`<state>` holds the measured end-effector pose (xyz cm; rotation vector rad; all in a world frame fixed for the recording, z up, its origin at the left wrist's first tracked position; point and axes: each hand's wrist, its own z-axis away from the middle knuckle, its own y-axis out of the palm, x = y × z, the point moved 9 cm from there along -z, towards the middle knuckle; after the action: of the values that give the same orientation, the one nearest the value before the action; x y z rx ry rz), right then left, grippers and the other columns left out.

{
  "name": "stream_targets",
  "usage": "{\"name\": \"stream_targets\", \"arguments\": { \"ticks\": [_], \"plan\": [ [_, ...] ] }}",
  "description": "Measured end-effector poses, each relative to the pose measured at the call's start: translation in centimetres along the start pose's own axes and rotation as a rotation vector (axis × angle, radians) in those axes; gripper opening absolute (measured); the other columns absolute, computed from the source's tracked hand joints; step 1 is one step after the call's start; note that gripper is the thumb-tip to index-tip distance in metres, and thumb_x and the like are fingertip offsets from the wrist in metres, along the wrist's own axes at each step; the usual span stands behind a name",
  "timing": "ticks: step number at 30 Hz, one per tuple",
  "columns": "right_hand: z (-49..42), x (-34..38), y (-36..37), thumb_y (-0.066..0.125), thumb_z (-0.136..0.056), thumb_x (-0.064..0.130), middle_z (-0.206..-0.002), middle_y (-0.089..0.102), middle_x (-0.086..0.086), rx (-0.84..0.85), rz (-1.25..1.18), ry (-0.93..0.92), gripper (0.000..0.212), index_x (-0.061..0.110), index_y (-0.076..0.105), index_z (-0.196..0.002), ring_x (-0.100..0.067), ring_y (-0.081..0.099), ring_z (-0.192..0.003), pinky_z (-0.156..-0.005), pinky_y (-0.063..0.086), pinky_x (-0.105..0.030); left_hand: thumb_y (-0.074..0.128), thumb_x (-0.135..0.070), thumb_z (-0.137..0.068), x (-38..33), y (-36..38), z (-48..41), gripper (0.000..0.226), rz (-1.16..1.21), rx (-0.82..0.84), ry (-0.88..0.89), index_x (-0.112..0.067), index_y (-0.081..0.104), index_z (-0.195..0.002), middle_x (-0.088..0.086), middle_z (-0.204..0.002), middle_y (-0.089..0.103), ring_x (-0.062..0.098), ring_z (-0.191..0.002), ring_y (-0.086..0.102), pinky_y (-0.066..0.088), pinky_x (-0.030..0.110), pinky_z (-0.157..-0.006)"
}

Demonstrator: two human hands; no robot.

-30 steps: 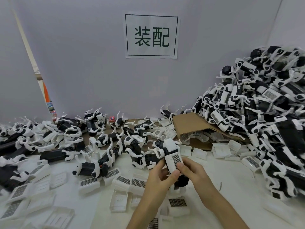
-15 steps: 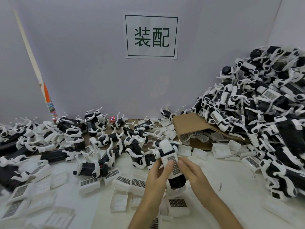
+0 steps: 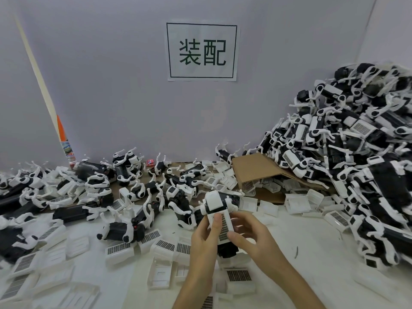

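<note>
I hold a black-and-white toy robot dog [image 3: 217,205] upright above the white table, its head end pointing away from me. A white cover with a dark grille [image 3: 223,228] lies along its body. My left hand [image 3: 206,239] grips the toy from the left, thumb pressed on the cover. My right hand [image 3: 249,236] grips it from the right, thumb on the cover's lower edge and fingers curled behind. The toy's lower black end shows beneath my hands.
A tall heap of assembled toy dogs [image 3: 356,157] fills the right side. More dogs [image 3: 124,197] lie scattered at left and centre. Loose white grille covers [image 3: 165,246] litter the table near me. A cardboard flap [image 3: 256,168] lies at the back. A paper sign [image 3: 201,51] hangs on the wall.
The toy has tilted slightly left and been drawn lower between my hands. My left thumb slid up onto the cover and my right thumb dropped to its lower edge.
</note>
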<state>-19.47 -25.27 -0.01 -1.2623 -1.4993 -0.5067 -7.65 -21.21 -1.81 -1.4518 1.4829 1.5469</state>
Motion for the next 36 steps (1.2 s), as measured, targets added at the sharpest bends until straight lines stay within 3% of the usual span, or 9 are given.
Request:
{"name": "stream_targets", "arguments": {
  "ticks": [5,10,14,19,24,27,30,33,36],
  "plan": [
    [0.1,-0.1,-0.4,0.070,-0.071,0.057,-0.112,0.067,0.019,-0.037,-0.006,0.013,0.054,0.035,0.057,-0.119,-0.010,0.066,-0.100,-0.090,0.054,-0.031,0.060,-0.061,-0.077,0.1,-0.1,0.0,0.043,-0.030,0.006,-0.030,-0.030,0.077,-0.101,-0.001,-0.098,0.078,0.013,-0.093,0.074,0.058,0.025,-0.077],
    [0.1,0.1,-0.9,0.072,-0.076,0.048,-0.124,0.057,0.030,-0.063,-0.008,-0.004,0.064,0.040,0.046,-0.134,-0.009,0.063,-0.104,-0.090,0.052,-0.031,0.058,-0.056,-0.077,-0.6,0.9,0.7,0.015,-0.080,0.090,-0.039,-0.057,0.073,-0.078,-0.031,-0.080,0.071,-0.010,-0.078,0.069,0.050,0.007,-0.059],
    [0.1,0.5,-1.8,0.068,-0.081,0.045,-0.127,0.064,0.015,-0.113,-0.055,-0.032,0.056,0.037,0.052,-0.134,-0.014,0.065,-0.105,-0.082,0.053,-0.029,0.057,-0.050,-0.094,-0.4,2.2,0.7,0.030,-0.156,0.186,0.014,-0.029,0.077,-0.103,0.004,-0.104,0.076,0.019,-0.099,0.073,0.058,0.027,-0.082],
    [0.0,0.3,-2.4,0.058,-0.074,0.065,-0.104,0.073,0.004,-0.102,-0.025,-0.020,0.055,0.034,0.068,-0.118,-0.031,0.062,-0.093,-0.081,0.051,-0.046,0.059,-0.052,-0.092,-0.6,2.5,0.6,0.035,-0.201,0.214,0.033,-0.021,0.076,-0.095,0.020,-0.089,0.072,0.027,-0.077,0.073,0.056,0.026,-0.064],
    [0.1,1.3,-3.5,0.062,-0.078,0.053,-0.092,0.072,-0.003,-0.128,-0.088,-0.068,0.039,0.034,0.073,-0.110,-0.029,0.051,-0.070,-0.059,0.042,-0.024,0.056,-0.062,-0.085,-0.6,2.8,0.8,0.035,-0.342,0.202,0.069,-0.031,0.072,-0.082,0.004,-0.074,0.066,0.027,-0.075,0.067,0.055,0.038,-0.069],
    [0.1,1.2,-3.9,0.063,-0.077,0.034,-0.084,0.071,0.003,-0.125,-0.117,-0.048,0.035,0.033,0.073,-0.111,-0.016,0.056,-0.069,-0.056,0.045,-0.020,0.056,-0.058,-0.092,-0.9,2.4,0.8,0.037,-0.407,0.171,0.111,-0.026,0.074,-0.088,-0.009,-0.076,0.068,0.007,-0.073,0.063,0.048,0.019,-0.067],
    [0.1,0.9,-3.6,0.062,-0.075,0.037,-0.079,0.068,0.008,-0.055,-0.127,-0.002,0.040,0.031,0.071,-0.114,-0.005,0.057,-0.067,-0.055,0.043,-0.016,0.056,-0.048,-0.093,-1.0,1.6,0.8,0.031,-0.421,0.102,0.124,-0.024,0.076,-0.087,-0.003,-0.083,0.072,0.010,-0.080,0.068,0.050,0.021,-0.068],
    [0.2,0.4,-2.9,0.061,-0.071,0.055,-0.084,0.071,0.003,0.042,-0.114,0.072,0.053,0.028,0.072,-0.116,-0.007,0.059,-0.068,-0.053,0.040,-0.017,0.057,-0.034,-0.099,-1.5,0.8,0.8,0.026,-0.415,0.016,0.147,-0.029,0.073,-0.078,-0.003,-0.077,0.071,0.005,-0.072,0.065,0.048,0.019,-0.062],
    [0.0,0.4,-3.4,0.061,-0.081,0.041,-0.073,0.066,-0.004,0.006,-0.163,0.091,0.031,0.026,0.077,-0.103,-0.014,0.053,-0.060,-0.046,0.038,-0.022,0.053,-0.040,-0.094,-2.2,-0.3,0.8,0.030,-0.324,-0.107,0.153,-0.023,0.071,-0.077,-0.001,-0.074,0.068,0.003,-0.065,0.060,0.045,0.015,-0.058]
  ]
}}
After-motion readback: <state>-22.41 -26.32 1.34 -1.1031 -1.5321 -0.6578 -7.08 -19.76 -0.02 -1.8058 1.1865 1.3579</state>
